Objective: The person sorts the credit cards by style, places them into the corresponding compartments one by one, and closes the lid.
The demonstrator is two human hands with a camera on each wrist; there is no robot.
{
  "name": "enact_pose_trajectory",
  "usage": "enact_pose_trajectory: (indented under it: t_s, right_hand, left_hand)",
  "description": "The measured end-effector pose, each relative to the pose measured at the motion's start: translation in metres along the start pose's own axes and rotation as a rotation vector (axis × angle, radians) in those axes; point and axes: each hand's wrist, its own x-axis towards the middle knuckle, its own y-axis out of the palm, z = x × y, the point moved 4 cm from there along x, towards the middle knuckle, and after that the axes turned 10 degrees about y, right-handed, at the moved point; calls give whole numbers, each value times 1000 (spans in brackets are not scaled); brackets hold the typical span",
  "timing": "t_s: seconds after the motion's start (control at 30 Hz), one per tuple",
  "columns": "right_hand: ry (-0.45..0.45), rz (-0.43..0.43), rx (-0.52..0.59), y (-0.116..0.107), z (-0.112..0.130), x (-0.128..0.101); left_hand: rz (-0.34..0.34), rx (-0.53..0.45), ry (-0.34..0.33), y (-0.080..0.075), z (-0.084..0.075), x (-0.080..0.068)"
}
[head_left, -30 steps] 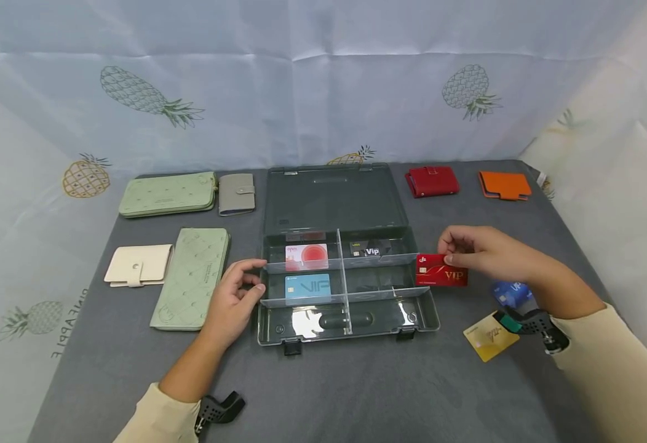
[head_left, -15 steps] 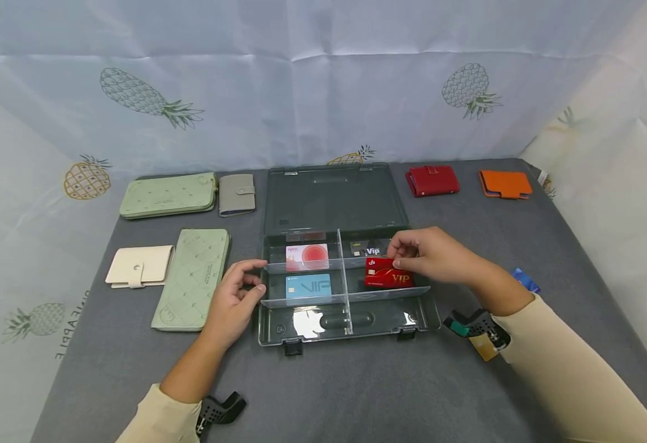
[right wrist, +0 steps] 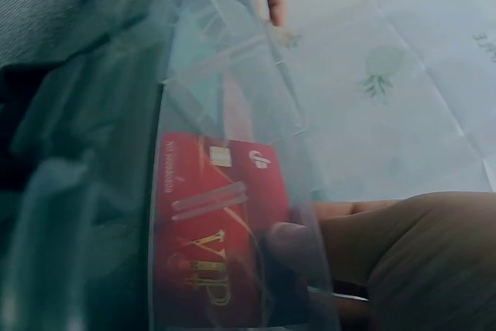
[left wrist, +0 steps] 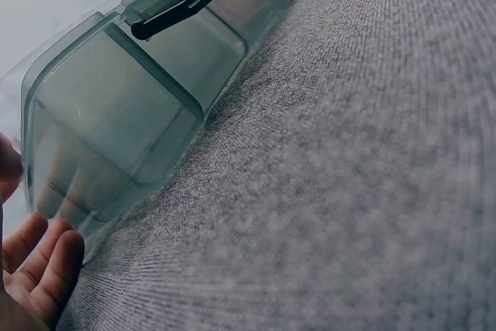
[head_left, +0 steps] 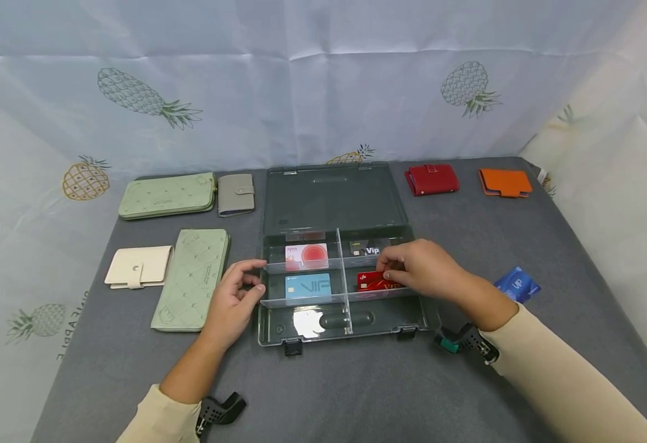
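box (head_left: pixel 331 203): clear smoky plastic, glossy | red card (right wrist: pixel 209 246): glossy plastic | tablecloth (left wrist: pixel 372 191): matt grey woven cloth

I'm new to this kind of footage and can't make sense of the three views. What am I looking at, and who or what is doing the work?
No machine here: a person works with bare hands, wearing three cameras. The head view looks down on a grey table. The other two views come from wrist cameras, very close up.

On the table lies an open clear organizer box with compartments. It holds a pink card, a light blue card and a black card. Around it lie wallets and a blue card.

The right hand pinches a red VIP card inside a right-side compartment. The left hand rests at the box's left edge.
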Motion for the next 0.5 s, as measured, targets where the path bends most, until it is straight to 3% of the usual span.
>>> enact_pose_trajectory:
  t_s: [0.33,0.5]
  right_hand:
    - [-53,-74,-33,4,-2,-6]
    - [-88,-98,20,3,-7,-11]
  left_hand:
    - [-1,-1,2,0,0,1]
    - [0,1,3,0,0,0]
